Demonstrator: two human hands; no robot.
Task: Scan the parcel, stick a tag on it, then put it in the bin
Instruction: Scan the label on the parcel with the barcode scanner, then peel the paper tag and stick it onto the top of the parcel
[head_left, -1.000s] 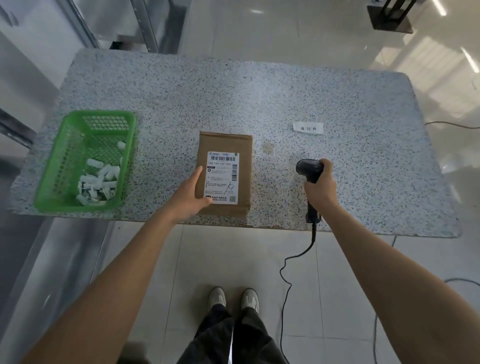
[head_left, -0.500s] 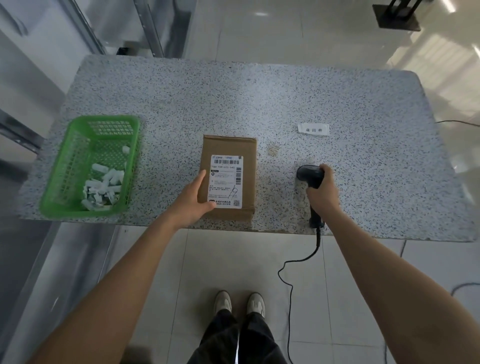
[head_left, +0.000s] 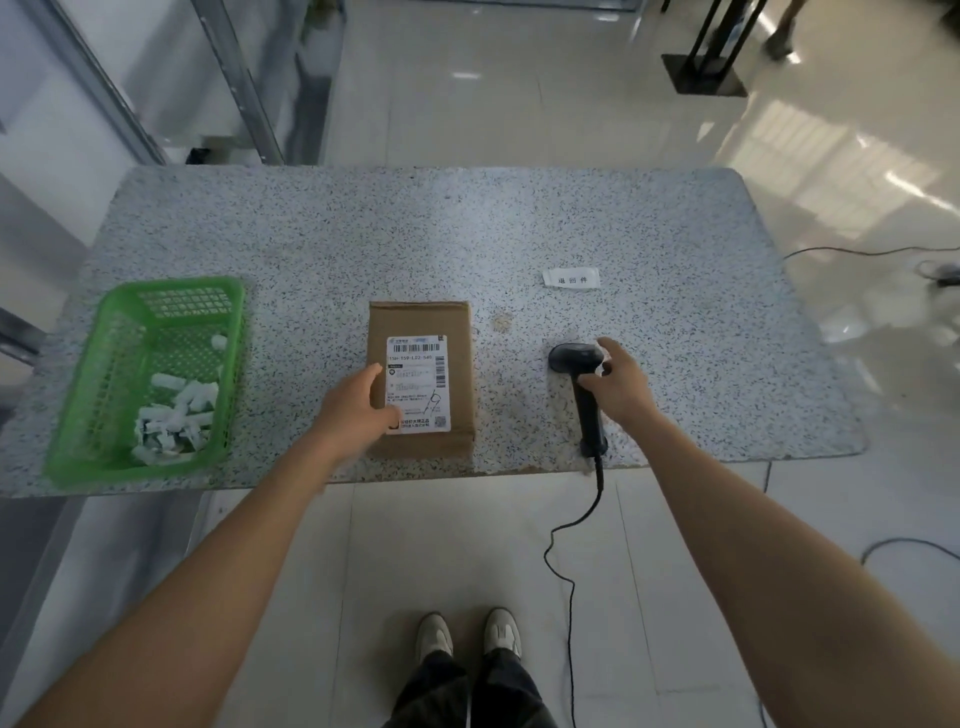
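Green bin (head_left: 228, 291) at far left of the stone table (head_left: 467, 234), holding crumpled white paper scraps (head_left: 174, 410). Parcel (head_left: 420, 379) lies flat at centre near the front edge, shipping label (head_left: 418, 383) face up. Left hand (head_left: 358, 410) flat, fingers spread on the parcel's left edge and the label corner. Scanner (head_left: 582, 389) lies just right of the parcel; right hand (head_left: 618, 387) open, fingers loose over its handle, not gripping. White tag (head_left: 571, 277) lies beyond. Judgement: tag step is next; peel it cleanly, press it on bare cardboard, keep the barcode uncovered, hold the parcel steady.
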